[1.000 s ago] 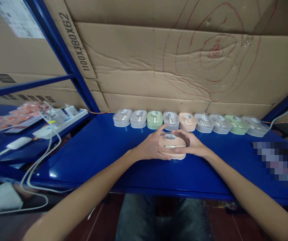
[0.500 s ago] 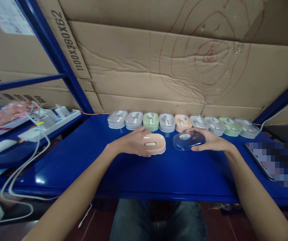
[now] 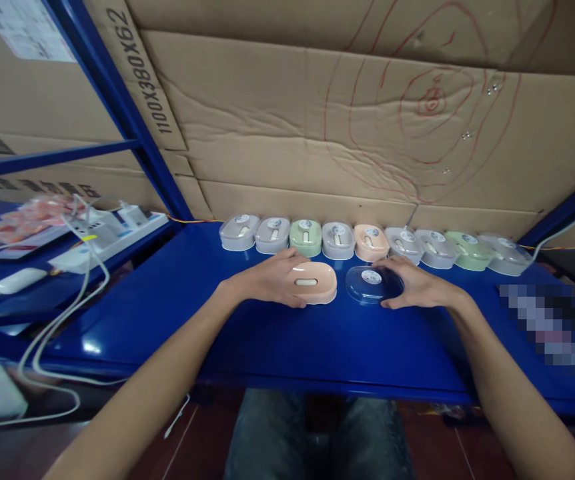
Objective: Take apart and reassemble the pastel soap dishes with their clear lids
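Note:
My left hand (image 3: 281, 280) is closed around the left end of a peach oval case (image 3: 325, 275), which stands on the blue table. A short cream bar lies in the middle of the case's top, and no clear cover is over it. To its right, my right hand (image 3: 414, 281) grips the right end of a transparent lid (image 3: 360, 288) with a round white label. The lid looks level, at or just above the tabletop; a small gap separates it from the peach case. Thumb and fingers of the right hand are on opposite edges of the lid.
Behind my hands stands a row of several lidded cases, among them a green one (image 3: 305, 238), a peach one (image 3: 371, 241) and grey ones (image 3: 338, 241). A cardboard wall (image 3: 267, 133) backs the table (image 3: 347, 353). White cables and a power strip (image 3: 110, 243) lie left; a blurred-out item sits right.
The clear lid has gone from tilted to more level, and my right hand has shifted slightly right along its edge. My left hand still holds the peach case. The view has shifted slightly.

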`<state>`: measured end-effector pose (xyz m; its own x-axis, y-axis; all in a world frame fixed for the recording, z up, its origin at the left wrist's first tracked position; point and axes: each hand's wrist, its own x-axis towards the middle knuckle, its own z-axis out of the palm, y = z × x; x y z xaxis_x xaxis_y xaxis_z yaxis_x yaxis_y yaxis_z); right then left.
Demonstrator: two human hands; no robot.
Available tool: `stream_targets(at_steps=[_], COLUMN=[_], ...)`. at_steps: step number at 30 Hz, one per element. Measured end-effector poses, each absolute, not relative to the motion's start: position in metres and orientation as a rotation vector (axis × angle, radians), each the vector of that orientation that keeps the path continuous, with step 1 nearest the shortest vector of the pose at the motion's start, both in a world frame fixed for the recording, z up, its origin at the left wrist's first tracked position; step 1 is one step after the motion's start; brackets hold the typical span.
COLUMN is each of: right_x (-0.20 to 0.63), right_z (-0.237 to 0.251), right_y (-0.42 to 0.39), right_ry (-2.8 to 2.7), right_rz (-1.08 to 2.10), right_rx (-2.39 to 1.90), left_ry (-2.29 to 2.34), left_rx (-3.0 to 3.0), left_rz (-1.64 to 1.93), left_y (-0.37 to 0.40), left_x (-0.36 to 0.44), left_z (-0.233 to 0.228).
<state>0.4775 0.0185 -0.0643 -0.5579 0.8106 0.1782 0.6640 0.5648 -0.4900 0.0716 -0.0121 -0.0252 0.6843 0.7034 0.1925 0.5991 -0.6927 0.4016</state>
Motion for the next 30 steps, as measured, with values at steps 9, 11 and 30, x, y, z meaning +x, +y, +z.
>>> stream_targets(at_steps=[9,11,30], right_x=[0.467,0.458,0.382], right_z=[-0.048,-0.041,-0.064], right_y=[0.006,0.000,-0.026], right_ry=[-2.474,-2.452,-2.423], right_rz=[0.444,0.352,0.365], right_rx=[-1.295,-1.305,-0.835], left_ry=[0.980,0.972,0.962], left_rx=[2.684,2.676,2.675], left_rz=[0.424,0.454,0.574], left_y=[-0.011,-0.010,-0.010], left_x=[0.071,0.071,0.095], left_z=[-0.030,-0.034,-0.068])
